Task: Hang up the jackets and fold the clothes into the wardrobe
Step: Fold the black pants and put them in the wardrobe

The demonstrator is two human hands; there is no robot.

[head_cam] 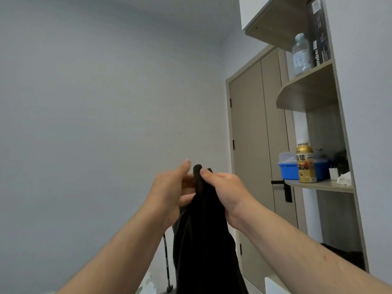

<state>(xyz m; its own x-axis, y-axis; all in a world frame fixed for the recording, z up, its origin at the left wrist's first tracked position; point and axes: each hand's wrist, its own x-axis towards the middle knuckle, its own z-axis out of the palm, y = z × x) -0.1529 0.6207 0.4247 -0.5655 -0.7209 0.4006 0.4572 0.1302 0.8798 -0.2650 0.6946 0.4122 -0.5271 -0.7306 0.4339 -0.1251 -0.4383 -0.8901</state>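
Observation:
A black garment (203, 240) hangs down in front of me at the lower middle of the head view, held up at chest height. My right hand (224, 194) pinches its top edge, thumb on the near side. My left hand (169, 192) is at the same top edge from the left, its fingers curled against the fabric and its thumb raised. The garment's lower part runs out of the frame at the bottom. No hanger shows.
A beige door (252, 132) with a black handle (284, 187) stands behind the garment. To the right are open corner shelves (309, 92) with a gold bottle (305, 162), a blue box (290, 168) and a clear bottle (301, 54). A black stick (167, 264) leans by the grey wall.

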